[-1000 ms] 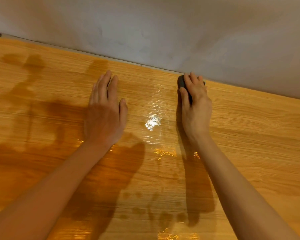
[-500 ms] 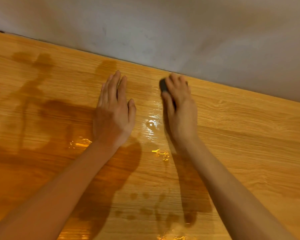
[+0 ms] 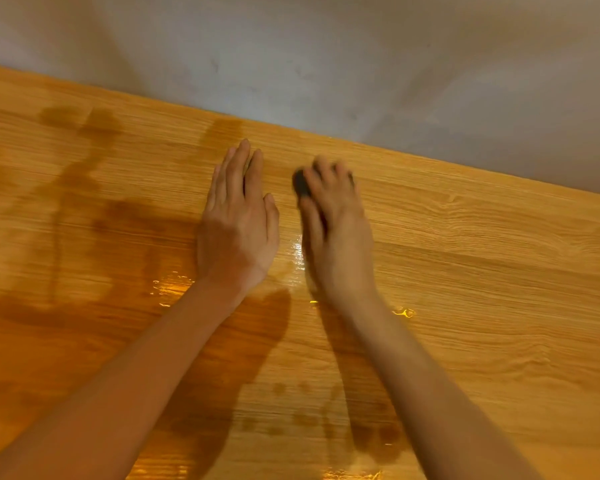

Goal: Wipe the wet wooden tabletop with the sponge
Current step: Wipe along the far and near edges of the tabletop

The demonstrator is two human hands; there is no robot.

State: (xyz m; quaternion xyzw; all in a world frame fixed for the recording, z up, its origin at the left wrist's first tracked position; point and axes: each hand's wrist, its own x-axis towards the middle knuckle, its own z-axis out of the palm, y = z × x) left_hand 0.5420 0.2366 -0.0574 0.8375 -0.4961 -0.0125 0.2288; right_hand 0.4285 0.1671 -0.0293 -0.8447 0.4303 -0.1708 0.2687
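The right hand (image 3: pixel 336 233) presses its curled fingers (image 3: pixel 321 174) over the small dark sponge (image 3: pixel 301 184) (blurred); the wet shine on the wooden desk (image 3: pixel 482 271) lies toward 6 o'clock of it, and the left hand (image 3: pixel 238 226) rests flat at 9 o'clock.

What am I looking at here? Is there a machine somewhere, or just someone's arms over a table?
No machine: the picture comes from a camera worn on a person's head, looking forward and down at their own two bare arms. Below them is a wooden tabletop that meets a grey wall at the back. Shiny patches on the wood are water, and the darker shapes are mostly shadows. The left hand lies flat on the wood with straight fingers and holds nothing. The right hand is blurred; its fingers curl over a small dark sponge that peeks out by the fingertips. The job is wiping the wet top.
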